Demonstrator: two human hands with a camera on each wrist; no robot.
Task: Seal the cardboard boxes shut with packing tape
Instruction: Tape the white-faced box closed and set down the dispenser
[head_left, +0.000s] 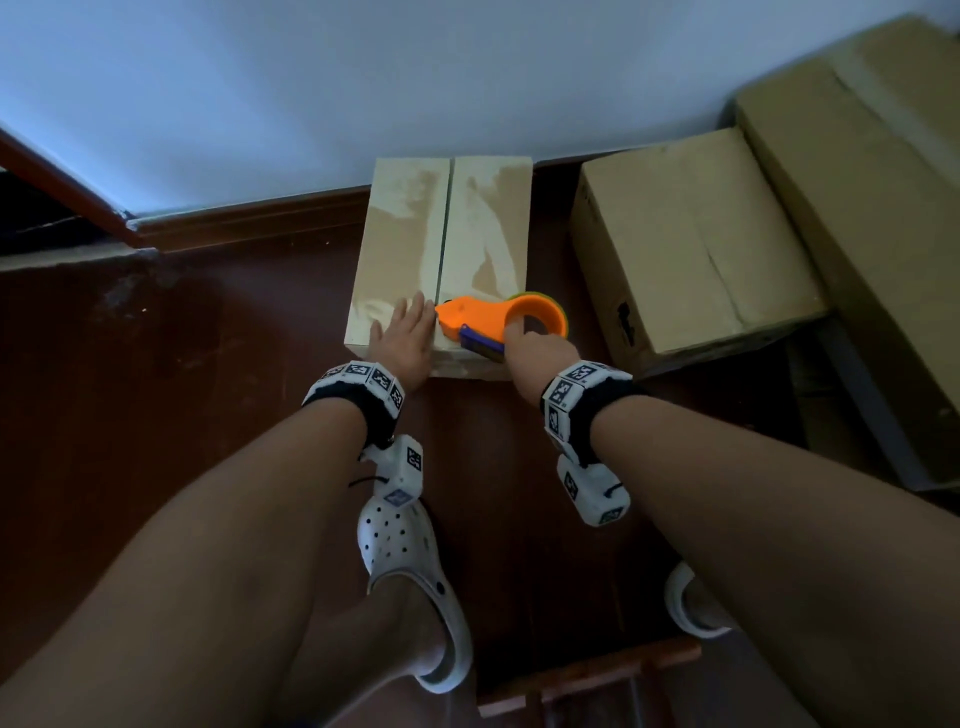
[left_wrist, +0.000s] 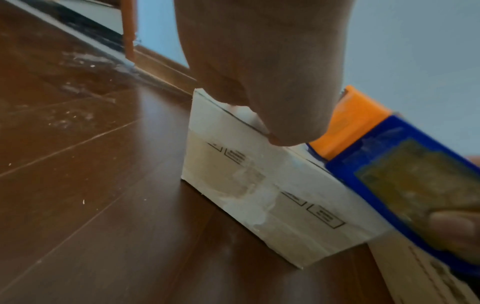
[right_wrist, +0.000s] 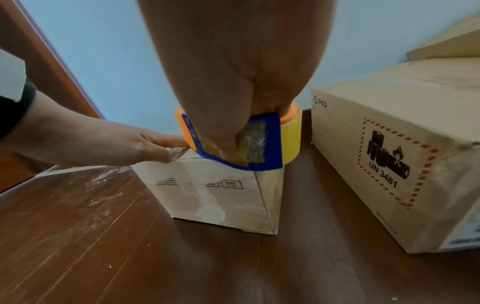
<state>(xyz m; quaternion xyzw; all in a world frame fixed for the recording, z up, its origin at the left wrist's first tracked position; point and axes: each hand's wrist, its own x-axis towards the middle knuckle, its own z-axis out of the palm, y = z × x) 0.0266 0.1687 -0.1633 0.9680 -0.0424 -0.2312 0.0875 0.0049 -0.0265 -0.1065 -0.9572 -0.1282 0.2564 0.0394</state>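
A small cardboard box (head_left: 478, 223) stands on the dark wooden floor against the wall, its two top flaps meeting at a centre seam. My left hand (head_left: 405, 335) lies flat on the near left flap, fingers straight, fingertips beside the seam. My right hand (head_left: 527, 353) grips an orange tape dispenser (head_left: 483, 317) with a blue plate at the box's near edge, nose on the seam. In the right wrist view my thumb presses the blue plate (right_wrist: 270, 148), a yellow tape roll (right_wrist: 293, 139) sits behind, and a clear strip of tape (right_wrist: 179, 152) shows under the left hand's fingertips (right_wrist: 171, 142).
A larger cardboard box (head_left: 691, 244) with a UN 3481 battery label (right_wrist: 389, 156) lies just right of the small one. A still bigger box (head_left: 857, 182) lies behind it. My feet in white clogs (head_left: 405, 566) stand close in front. A brown door frame (head_left: 62, 192) is at left.
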